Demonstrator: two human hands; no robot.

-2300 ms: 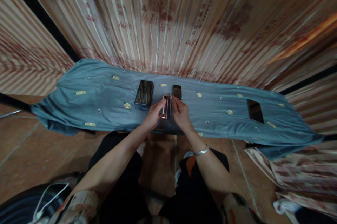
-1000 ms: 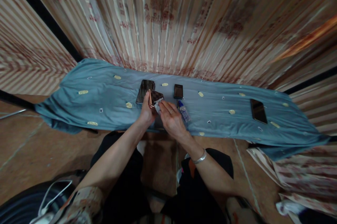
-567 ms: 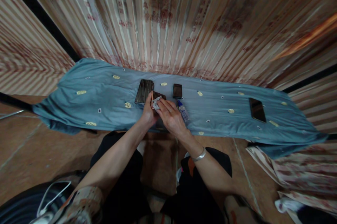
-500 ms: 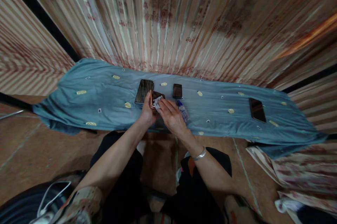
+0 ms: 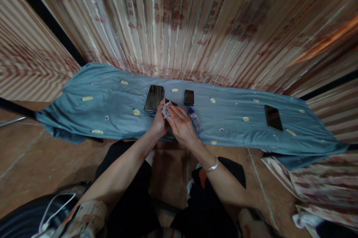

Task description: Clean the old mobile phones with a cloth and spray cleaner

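Note:
My left hand (image 5: 160, 119) is closed around a dark smartphone (image 5: 173, 102), held just above the near part of the cloth. Most of the phone is hidden behind my fingers. My right hand (image 5: 181, 125) presses a crumpled whitish wipe (image 5: 165, 109) flat onto the phone's face, its fingers together over it. Just right of my right hand lies a small clear bottle with a blue cap (image 5: 195, 118). Left of my left hand, a stack of dark phones or tablets (image 5: 154, 98) rests on the cloth.
A blue-green cloth (image 5: 117, 103) covers the long low table. A small dark square case or wallet (image 5: 189, 97) lies beyond the bottle. Farther right is another dark phone (image 5: 273, 117). Patterned curtains (image 5: 195, 25) hang behind, between dark poles (image 5: 44, 18).
My right hand has slid the wipe slightly left and toward me over the phone. The phone has tilted, and its orange-lit edge shows less now.

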